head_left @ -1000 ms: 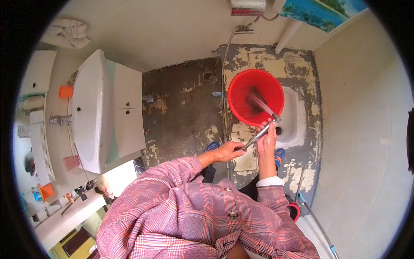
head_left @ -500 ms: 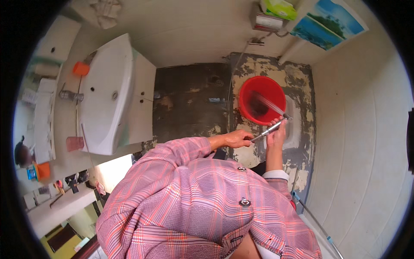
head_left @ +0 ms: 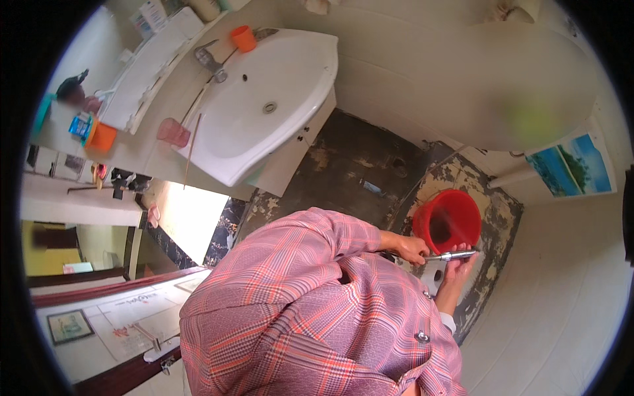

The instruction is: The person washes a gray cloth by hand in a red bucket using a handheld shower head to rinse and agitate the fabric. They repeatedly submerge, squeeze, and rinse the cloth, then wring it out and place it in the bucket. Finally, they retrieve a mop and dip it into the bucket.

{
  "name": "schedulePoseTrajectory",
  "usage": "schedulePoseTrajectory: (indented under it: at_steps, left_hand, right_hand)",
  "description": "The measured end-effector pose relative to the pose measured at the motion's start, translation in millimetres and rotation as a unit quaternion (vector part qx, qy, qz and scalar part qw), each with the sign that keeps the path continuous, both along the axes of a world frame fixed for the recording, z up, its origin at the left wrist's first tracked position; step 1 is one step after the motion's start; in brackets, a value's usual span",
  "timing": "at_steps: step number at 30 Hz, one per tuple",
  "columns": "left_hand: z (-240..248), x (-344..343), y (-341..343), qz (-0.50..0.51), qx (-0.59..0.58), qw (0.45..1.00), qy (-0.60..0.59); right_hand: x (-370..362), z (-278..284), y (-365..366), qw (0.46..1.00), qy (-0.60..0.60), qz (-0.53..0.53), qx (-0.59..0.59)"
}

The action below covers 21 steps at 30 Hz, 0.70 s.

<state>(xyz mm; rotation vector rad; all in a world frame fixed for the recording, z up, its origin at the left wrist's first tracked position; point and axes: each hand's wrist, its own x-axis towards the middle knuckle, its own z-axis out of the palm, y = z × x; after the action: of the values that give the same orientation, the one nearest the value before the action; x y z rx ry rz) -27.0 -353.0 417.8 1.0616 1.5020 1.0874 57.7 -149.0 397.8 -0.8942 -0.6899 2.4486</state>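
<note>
A silver handheld shower head (head_left: 457, 255) lies almost level across the near rim of a red bucket (head_left: 470, 219). My left hand (head_left: 411, 249) is closed around its handle end, on the left. Nearer the spray end, my right hand (head_left: 458, 266) has its fingers curled around the shower head from below. A faint, blurred spray shows inside the bucket, whose bottom looks dark. Beneath my hands is a white squat toilet pan (head_left: 430, 276), partly covered by my hands and sleeve.
To the left, a white washbasin (head_left: 297, 72) with a metal tap (head_left: 210, 63) tops a cabinet. An orange cup (head_left: 244, 39) and a pink cup (head_left: 173, 132) stand by it. The floor (head_left: 343, 168) is dark and patchy. A beach picture (head_left: 574, 166) hangs at right; a blurred patch hides part of the wall.
The view has swung to the left, so the basin looks larger and the bucket sits farther right and lower. Both hands keep hold of the shower head. Its water stream looks fainter.
</note>
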Motion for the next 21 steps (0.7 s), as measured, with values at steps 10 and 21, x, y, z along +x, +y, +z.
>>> schedulePoseTrajectory:
  at_steps: [10,21]
  left_hand:
    - [-40,-1,-1,0.092,0.036,0.986,0.131]
    - [-5,-2,23,0.219,-0.014,0.976,0.008]
  right_hand:
    - [-5,3,-4,0.991,-0.076,0.109,-0.023]
    - [-10,36,-17,0.992,-0.049,0.113,0.000]
